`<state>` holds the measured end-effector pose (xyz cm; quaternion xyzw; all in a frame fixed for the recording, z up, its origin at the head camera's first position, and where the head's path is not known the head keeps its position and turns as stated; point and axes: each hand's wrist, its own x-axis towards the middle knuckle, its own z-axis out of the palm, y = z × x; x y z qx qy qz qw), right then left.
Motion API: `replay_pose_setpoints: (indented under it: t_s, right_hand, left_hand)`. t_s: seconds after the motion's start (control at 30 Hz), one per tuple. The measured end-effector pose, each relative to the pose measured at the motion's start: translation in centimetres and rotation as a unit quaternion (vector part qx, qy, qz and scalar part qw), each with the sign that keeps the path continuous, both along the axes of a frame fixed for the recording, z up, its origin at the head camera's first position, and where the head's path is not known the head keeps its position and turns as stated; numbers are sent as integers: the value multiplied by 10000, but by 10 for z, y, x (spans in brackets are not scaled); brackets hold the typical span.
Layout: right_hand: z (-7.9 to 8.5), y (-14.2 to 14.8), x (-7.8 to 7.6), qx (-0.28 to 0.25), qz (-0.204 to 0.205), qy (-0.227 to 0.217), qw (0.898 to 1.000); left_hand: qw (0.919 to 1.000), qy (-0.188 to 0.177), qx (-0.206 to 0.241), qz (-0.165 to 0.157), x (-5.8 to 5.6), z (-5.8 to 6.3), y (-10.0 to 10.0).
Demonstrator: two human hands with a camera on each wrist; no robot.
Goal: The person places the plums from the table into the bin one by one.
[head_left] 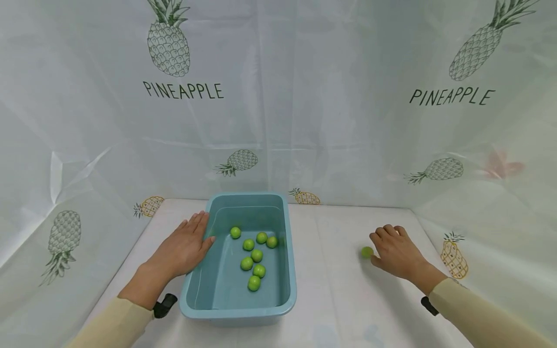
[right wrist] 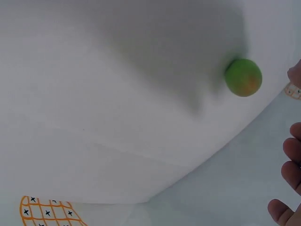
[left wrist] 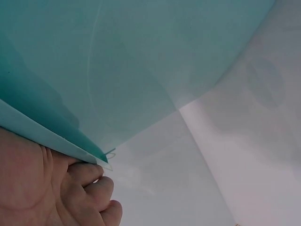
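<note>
A blue-green plastic tub (head_left: 290,270) stands on the white-covered table with several small round green limes (head_left: 256,255) on its floor. My left hand (head_left: 184,246) rests along the tub's left rim, fingers stretched forward and thumb over the edge. In the left wrist view the palm and fingers (left wrist: 96,188) lie against the outside of the tub's wall (left wrist: 47,136). Off to the right, a single lime (head_left: 367,252) lies on the table. Beside it hovers my right hand (head_left: 398,252), its fingers loosely bent. The right wrist view shows a gap between this lime (right wrist: 243,77) and the fingers (right wrist: 292,150).
A pale sheet (head_left: 278,121) printed with pineapples hangs behind the table and along both sides. White table surface (head_left: 324,261) stretches between the tub and the lone lime.
</note>
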<state>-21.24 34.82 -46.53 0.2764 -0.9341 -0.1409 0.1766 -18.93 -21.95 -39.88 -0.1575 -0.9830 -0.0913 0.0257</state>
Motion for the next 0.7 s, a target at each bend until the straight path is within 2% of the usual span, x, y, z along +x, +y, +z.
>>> replay_pose_setpoints:
  t_s: [0.27,0.47,0.7]
  right_hand:
    - [-22,5,-1,60,-87,-305,9995]
    - [-37,6,-6,290,53,-174,9994]
    - [-43,5,-15,433,23,-19,9991]
  left_hand:
    - [10000,-42,74,-2,-1,-1,0]
    - [9999,-51,96,-2,-1,-2,0]
    - [9999,-60,129,15,-1,-2,-1]
